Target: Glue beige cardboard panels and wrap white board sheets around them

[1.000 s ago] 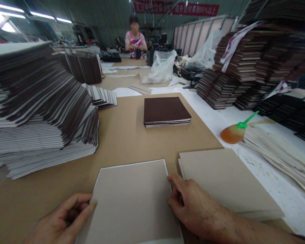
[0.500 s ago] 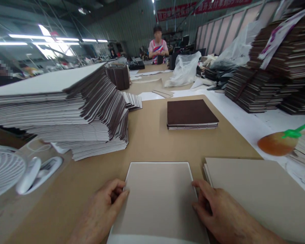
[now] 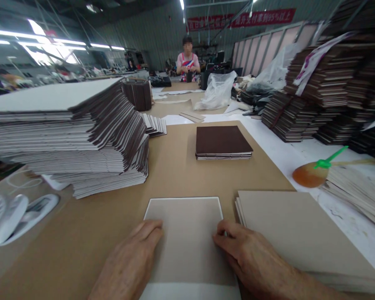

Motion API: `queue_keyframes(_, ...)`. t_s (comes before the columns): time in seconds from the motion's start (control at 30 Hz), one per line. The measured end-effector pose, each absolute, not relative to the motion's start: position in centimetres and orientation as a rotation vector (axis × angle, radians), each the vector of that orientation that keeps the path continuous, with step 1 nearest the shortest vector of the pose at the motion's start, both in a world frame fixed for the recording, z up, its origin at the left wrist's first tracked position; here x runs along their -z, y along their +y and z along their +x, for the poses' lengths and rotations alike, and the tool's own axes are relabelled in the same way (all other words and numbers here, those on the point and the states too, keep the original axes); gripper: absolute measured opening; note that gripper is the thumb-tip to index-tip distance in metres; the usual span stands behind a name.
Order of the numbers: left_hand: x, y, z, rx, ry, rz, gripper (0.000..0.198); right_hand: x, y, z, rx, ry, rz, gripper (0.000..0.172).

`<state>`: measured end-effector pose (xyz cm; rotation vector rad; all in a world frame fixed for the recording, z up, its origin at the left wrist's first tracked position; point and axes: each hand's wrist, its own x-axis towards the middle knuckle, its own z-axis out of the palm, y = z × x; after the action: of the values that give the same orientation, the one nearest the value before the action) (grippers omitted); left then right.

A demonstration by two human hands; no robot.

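While beige board (image 3: 187, 254) lies on brown surface (image 3: 171, 171), red banner (image 3: 264, 17) hangs beyond.

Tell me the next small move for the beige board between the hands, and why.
Probably nudge the beige board slightly toward the near end: the white margin looks wider there than along the far edge, and the left grip and right grip are at its opposite sides.

An amber object (image 3: 309, 175) with a green stem (image 3: 333, 157) lies on the white surface (image 3: 283, 154) at right. Farther back rests 1 crumpled plastic bag (image 3: 217, 89), with 1 co-worker (image 3: 188, 63) beyond it and a red banner (image 3: 262, 18) behind.
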<state>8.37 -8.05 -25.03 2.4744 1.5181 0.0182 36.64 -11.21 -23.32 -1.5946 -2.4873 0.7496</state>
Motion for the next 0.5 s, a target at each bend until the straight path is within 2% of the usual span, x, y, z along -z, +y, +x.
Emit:
queue_keyframes(0.07, 24.5, -9.0, 9.9, 0.104, 1.458, 2.488, 0.037, 22.9, -11.2, 36.6, -0.671, -2.568, -1.563, 0.033)
queue_keyframes(0.2, 24.2, -10.6, 12.3, 0.263, 1.492, 2.513, 0.045, 21.7, -10.8, 36.1, -0.52, -2.805, -1.477, 0.03)
queue_keyframes(0.33, 24.7, -11.2, 12.7, 0.158, 1.579, 2.556, 0.042, 20.8, -10.0, 34.9, -0.294, -3.001, -1.338, 0.023)
queue_keyframes(0.5, 24.7, -11.4, 12.5, 0.099, 1.639, 2.522, 0.03, 21.2, -7.7, 32.5, -0.143, -3.026, -1.226, 0.033)
